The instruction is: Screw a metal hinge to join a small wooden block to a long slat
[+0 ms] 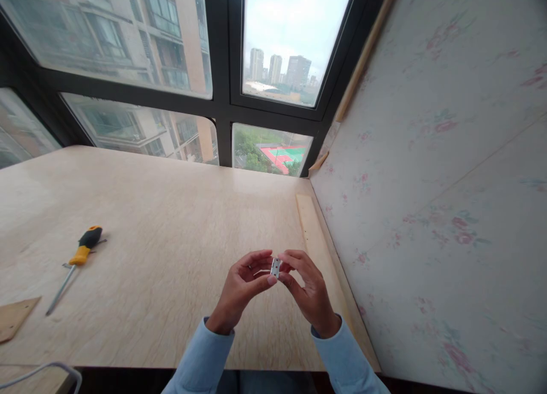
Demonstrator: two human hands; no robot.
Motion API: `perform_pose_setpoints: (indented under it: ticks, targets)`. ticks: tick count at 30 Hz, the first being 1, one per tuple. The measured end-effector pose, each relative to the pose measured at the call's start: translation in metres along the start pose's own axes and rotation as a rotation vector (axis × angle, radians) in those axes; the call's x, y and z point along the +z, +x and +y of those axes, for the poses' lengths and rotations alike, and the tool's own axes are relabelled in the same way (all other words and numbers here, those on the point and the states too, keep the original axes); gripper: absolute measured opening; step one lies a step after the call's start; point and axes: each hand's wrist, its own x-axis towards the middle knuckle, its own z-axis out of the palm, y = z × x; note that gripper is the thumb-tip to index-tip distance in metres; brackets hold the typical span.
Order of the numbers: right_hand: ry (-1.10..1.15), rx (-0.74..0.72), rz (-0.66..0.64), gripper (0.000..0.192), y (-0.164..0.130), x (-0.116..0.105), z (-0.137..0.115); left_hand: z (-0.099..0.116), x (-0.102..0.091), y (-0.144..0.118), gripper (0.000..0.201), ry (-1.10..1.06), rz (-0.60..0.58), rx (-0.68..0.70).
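Observation:
Between my two hands, above the front part of the stone-look ledge, is a small silvery metal hinge with dark holes in its face. My left hand pinches its left and lower edge between thumb and fingers. From the other side, the fingertips and thumb of my right hand close on its right edge. The hinge is held tilted, and the fingers partly cover its edges. Well to the left lies a screwdriver with a yellow and black handle, its shaft pointing toward the front edge.
Small metal bits, perhaps screws, lie by the screwdriver. A thin wooden board is at the lower left, near a pale cable. A wooden strip lies along the flowered wall on the right. Dark-framed windows border the ledge behind.

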Motion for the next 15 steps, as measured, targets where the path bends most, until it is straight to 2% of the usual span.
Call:
perform_pose_setpoints:
  ticks: [4,8,11,15]
  targets:
    - [0.152,0.143,-0.003,0.058,-0.011,-0.001,0.009,0.000,0.001,0.001,0.049,0.073,-0.019,0.028]
    - [0.208,0.174,0.006,0.063,-0.020,-0.005,0.013,-0.007,0.000,0.004,0.049,0.106,-0.052,0.046]
    - [0.153,0.146,0.023,0.065,-0.023,-0.012,0.011,-0.011,0.002,0.006,0.048,0.132,-0.104,0.043]
    - [-0.042,0.052,0.048,0.068,-0.024,-0.022,0.007,-0.012,0.012,0.009,0.043,0.164,-0.180,0.032]
